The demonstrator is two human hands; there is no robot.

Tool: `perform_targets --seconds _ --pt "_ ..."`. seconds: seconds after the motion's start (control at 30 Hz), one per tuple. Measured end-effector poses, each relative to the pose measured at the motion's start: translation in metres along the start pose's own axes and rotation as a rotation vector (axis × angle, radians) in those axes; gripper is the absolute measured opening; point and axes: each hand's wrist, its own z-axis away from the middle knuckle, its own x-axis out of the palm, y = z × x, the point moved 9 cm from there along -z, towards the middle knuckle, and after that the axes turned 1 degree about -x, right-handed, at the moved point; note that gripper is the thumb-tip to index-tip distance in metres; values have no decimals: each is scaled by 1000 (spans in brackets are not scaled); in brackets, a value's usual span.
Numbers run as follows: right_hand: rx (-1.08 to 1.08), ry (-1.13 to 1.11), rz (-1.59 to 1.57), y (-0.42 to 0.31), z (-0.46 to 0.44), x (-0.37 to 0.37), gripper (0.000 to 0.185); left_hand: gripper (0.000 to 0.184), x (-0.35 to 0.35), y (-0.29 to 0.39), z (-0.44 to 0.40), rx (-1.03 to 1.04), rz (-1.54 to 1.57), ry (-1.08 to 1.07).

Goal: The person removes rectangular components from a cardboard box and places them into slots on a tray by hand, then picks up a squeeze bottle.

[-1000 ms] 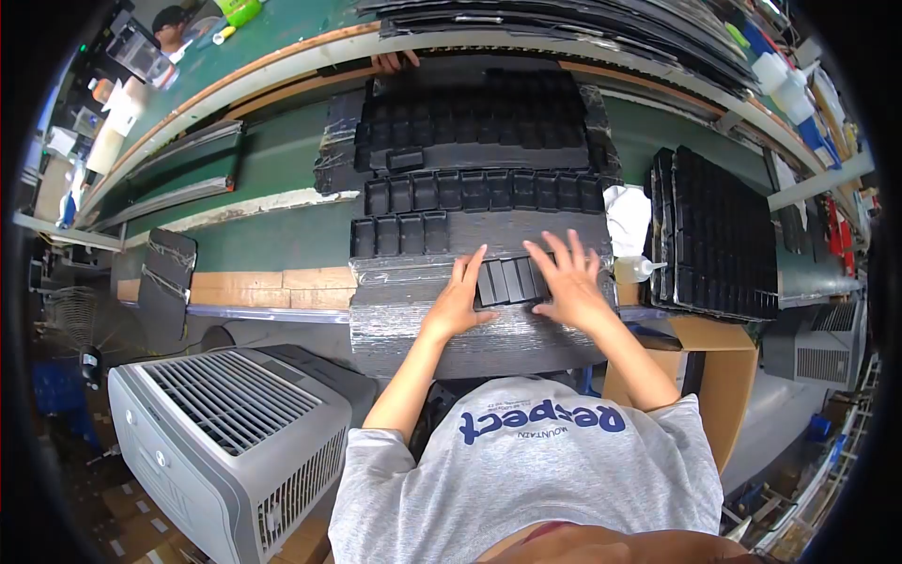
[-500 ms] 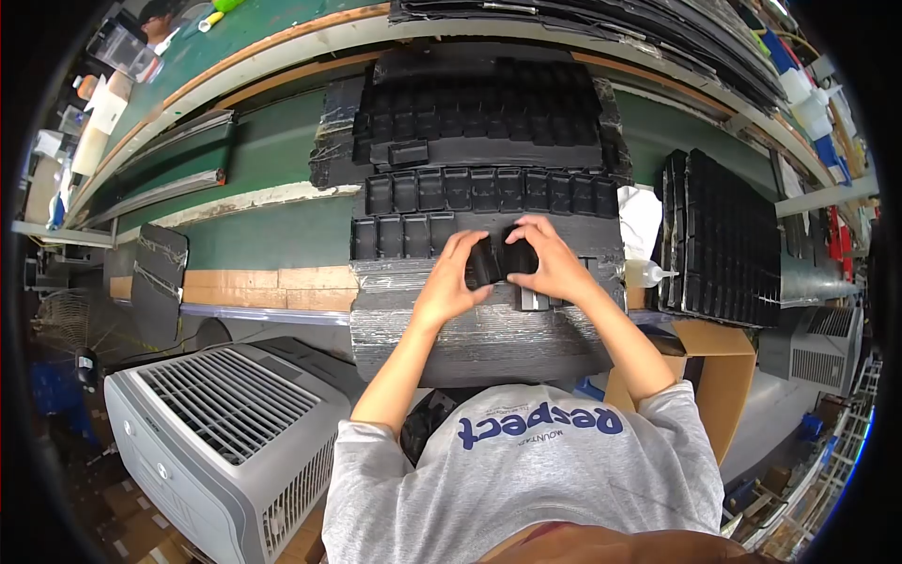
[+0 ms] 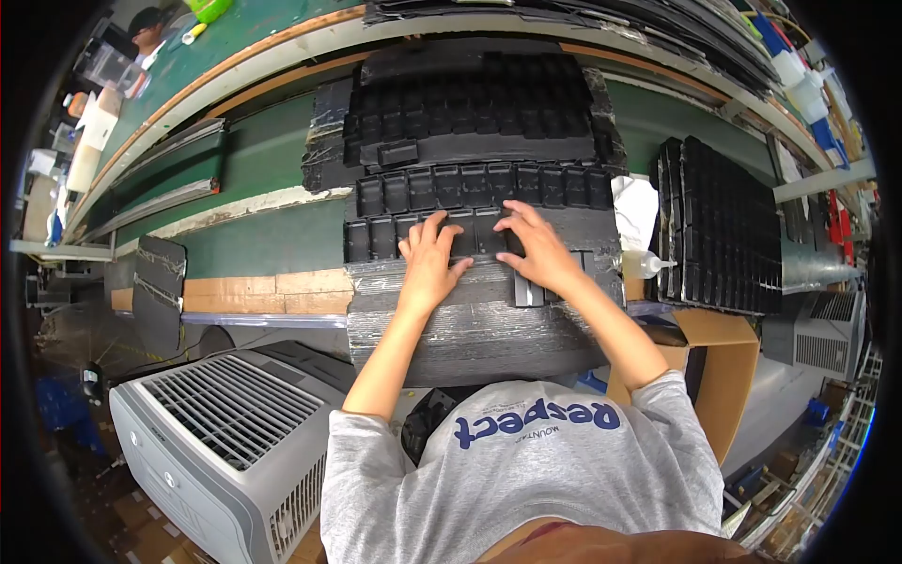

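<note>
Black rectangular trays stand in rows on a dark board (image 3: 442, 329). My left hand (image 3: 433, 261) touches the front row (image 3: 383, 237) near its right part, fingers bent and apart. At the right end of that row, my right hand (image 3: 537, 248) has its thumb and fingers spread around the end tray (image 3: 488, 231). Two trays lie between the hands, level with the others. Another black piece (image 3: 528, 292) lies below my right hand, partly hidden by it. A full row (image 3: 470, 187) runs just behind.
On the right are a white cloth (image 3: 635, 211), a small bottle (image 3: 645, 264) and upright stacks of black trays (image 3: 728, 226). A cardboard box (image 3: 728, 362) stands below them. A grey cooler (image 3: 225, 442) is at the lower left. Part of a person (image 3: 147, 28) shows at the upper left.
Both hands have moved forward and set the dark trays they gripped at the right end of the front row. Their fingers have loosened. The black piece remains nearer my body.
</note>
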Motion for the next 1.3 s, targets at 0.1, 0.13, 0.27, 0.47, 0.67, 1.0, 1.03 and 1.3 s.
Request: perform_targets --seconds 0.1,0.13,0.27,0.47,0.67,1.0,1.03,1.3 --pt "9 -77 51 -2 24 -18 66 70 3 45 19 121 158 -101" --pt "14 -158 118 -2 37 -21 70 70 10 53 23 119 165 -105" --pt "25 -279 232 -2 65 -15 82 80 42 82 31 201 353 -285" --pt "-19 -190 109 3 74 -8 90 83 58 86 33 112 442 -358" --pt "-1 -100 -2 16 48 -41 87 81 53 83 -4 64 465 -295" --pt "194 -150 80 63 33 -47 67 61 50 74 -26 170 54 -149" --pt "211 -178 157 64 33 -45 64 59 51 70 -25 152 24 -150" --pt "68 -37 179 68 27 -28 69 55 44 65 -29 107 -39 -68"
